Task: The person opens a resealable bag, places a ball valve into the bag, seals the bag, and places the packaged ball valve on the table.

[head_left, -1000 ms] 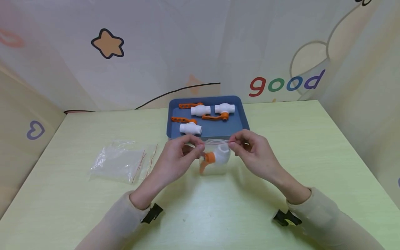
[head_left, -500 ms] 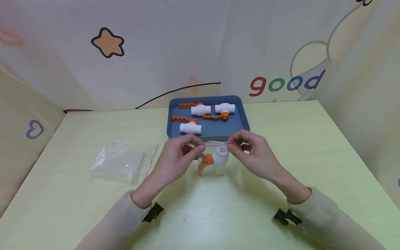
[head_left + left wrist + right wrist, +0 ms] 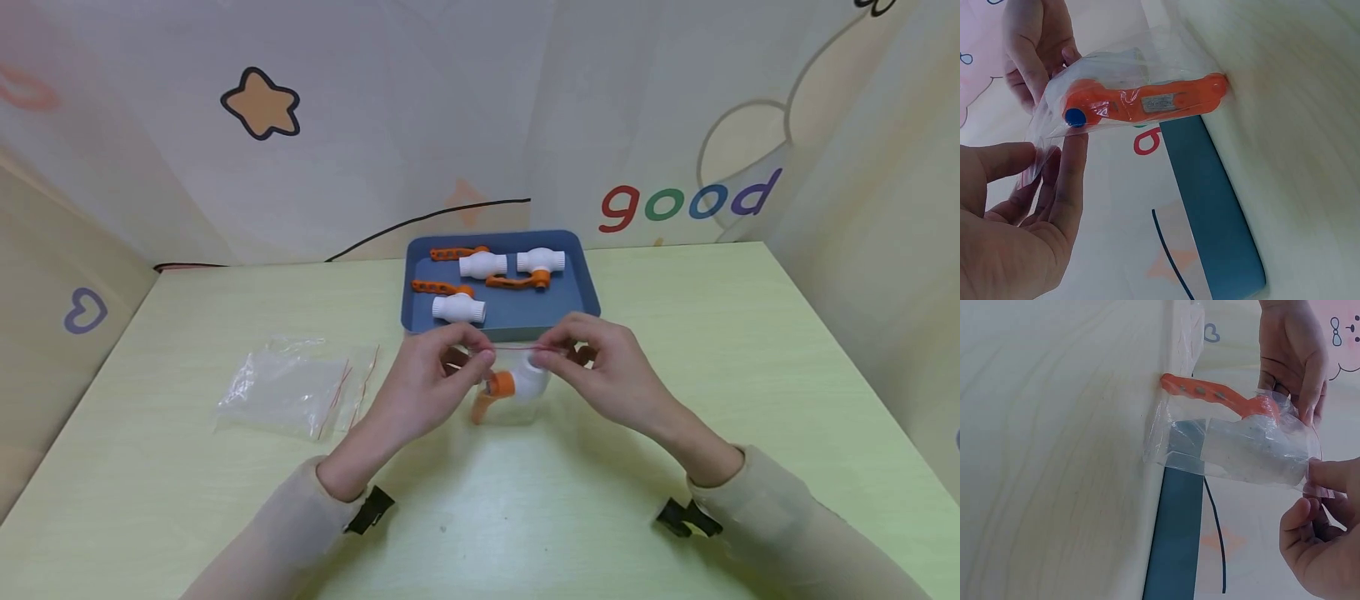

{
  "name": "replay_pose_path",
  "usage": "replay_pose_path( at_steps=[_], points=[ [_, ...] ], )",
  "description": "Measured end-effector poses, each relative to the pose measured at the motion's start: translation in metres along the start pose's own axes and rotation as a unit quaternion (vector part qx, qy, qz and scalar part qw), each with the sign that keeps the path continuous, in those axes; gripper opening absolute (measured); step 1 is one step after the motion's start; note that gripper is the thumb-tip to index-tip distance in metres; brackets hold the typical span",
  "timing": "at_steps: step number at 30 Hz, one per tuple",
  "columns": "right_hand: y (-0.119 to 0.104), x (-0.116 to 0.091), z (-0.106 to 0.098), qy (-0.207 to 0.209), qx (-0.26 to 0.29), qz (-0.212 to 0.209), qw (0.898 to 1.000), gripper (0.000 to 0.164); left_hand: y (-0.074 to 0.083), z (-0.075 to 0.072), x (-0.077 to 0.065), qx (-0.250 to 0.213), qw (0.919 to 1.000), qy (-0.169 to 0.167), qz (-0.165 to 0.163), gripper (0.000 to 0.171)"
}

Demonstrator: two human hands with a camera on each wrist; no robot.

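A clear zip bag (image 3: 1175, 464) with a red line along its mouth holds a white ball valve (image 3: 1254, 450) with an orange lever handle (image 3: 1147, 103). My left hand (image 3: 431, 375) pinches one end of the bag's mouth between thumb and forefinger. At the other end, my right hand (image 3: 607, 367) pinches the red line, its thumb close over the valve's white end. The bag stands upright between both hands, its lower edge at the table, just in front of the blue tray.
Behind the hands, a blue tray (image 3: 555, 312) holds three more white valves (image 3: 459, 309) with orange handles. Several flat clear bags (image 3: 285, 392) with red lines lie on the table to the left. A printed curtain (image 3: 420, 100) stands behind the pale green table (image 3: 675, 292).
My right hand has slid a little leftward along the bag's mouth, nearer my left hand. The bagged valve has shifted slightly left. The left hand stays almost in place.
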State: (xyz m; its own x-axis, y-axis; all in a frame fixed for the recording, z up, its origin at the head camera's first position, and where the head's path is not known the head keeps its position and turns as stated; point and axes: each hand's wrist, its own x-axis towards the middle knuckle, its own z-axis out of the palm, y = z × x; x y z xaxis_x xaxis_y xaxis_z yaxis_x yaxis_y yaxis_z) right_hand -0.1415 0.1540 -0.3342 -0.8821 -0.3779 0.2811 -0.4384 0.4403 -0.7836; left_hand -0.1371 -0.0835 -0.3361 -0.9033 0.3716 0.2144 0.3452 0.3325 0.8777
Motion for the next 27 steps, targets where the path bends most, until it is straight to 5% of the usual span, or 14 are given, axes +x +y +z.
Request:
replay_pose_path(
  at_steps=[16, 27],
  points=[
    [-0.0004, -0.0008, -0.001, -0.001, -0.013, -0.032, 0.999, 0.011, 0.0052, 0.0032, 0.0031, 0.061, 0.9976, 0.011, 0.032, 0.006],
    [0.0008, -0.0008, -0.0027, -0.005, -0.013, -0.028, 1.0, 0.014, 0.003, 0.0034, 0.0043, 0.056, 0.9977, 0.008, 0.037, 0.004]
  ],
)
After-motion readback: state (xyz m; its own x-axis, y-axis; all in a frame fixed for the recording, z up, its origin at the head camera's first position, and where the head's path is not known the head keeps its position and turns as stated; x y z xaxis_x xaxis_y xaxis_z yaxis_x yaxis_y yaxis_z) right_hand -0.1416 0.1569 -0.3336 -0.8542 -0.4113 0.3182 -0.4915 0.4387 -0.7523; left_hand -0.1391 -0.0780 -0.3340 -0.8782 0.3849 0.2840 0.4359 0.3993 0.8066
